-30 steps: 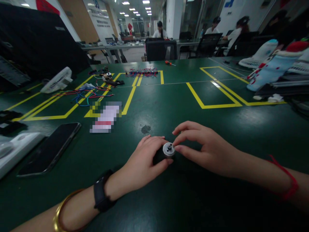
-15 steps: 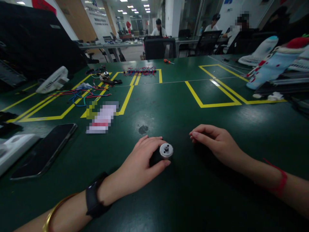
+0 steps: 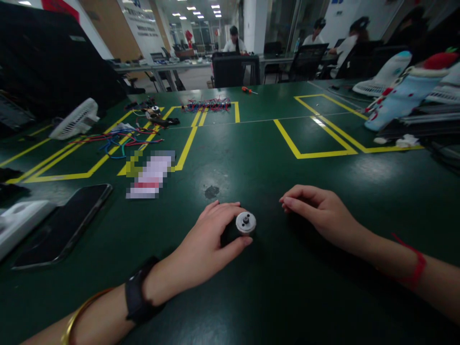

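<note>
A small electric motor (image 3: 246,223), a metal cylinder with a short shaft and small holes on its top face, stands upright on the green table (image 3: 230,167). My left hand (image 3: 213,235) is around it, with the thumb at its near side and the fingers behind it; a black watch and a gold bangle are on that arm. To the right, apart from the motor, my right hand (image 3: 316,206) rests on the table with its fingers curled and thumb against them. Nothing shows between its fingertips. A red string circles that wrist.
At left lie a phone (image 3: 66,225), a white power strip (image 3: 21,220), a blurred paper (image 3: 153,175) and loose wires (image 3: 124,141). Farther back are a bundle of wired parts (image 3: 206,105) and a screwdriver (image 3: 247,90). A blue bottle (image 3: 393,103) stands right. People sit beyond.
The view has shifted very slightly, moving everything a little to the left. Both hands and the motor otherwise hold the same positions.
</note>
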A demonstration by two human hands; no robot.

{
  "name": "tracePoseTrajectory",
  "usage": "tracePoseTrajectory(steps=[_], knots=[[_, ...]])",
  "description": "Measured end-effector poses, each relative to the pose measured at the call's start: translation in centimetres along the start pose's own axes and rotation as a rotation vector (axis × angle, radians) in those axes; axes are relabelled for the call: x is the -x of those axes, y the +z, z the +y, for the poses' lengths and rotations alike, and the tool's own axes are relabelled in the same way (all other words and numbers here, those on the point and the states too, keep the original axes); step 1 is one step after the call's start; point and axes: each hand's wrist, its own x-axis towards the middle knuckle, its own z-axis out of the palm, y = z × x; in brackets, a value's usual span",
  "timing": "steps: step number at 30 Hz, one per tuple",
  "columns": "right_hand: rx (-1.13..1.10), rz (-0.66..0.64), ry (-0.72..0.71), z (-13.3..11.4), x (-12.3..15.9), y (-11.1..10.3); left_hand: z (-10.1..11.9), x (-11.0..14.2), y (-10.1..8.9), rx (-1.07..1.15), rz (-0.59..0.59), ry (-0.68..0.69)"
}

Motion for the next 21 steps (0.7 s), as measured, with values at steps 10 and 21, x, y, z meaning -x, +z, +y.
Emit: tracePoseTrajectory(steps=[10, 21], knots=[[0.425, -0.259, -0.455, -2.1, -0.7, 1.1, 0.1, -0.3, 0.1, 0.006, 0.067, 0.05], [0.325, -0.001, -0.558, -4.8, -1.1, 2.0, 0.1, -0.3, 0.1, 0.041, 0.055, 0.044]])
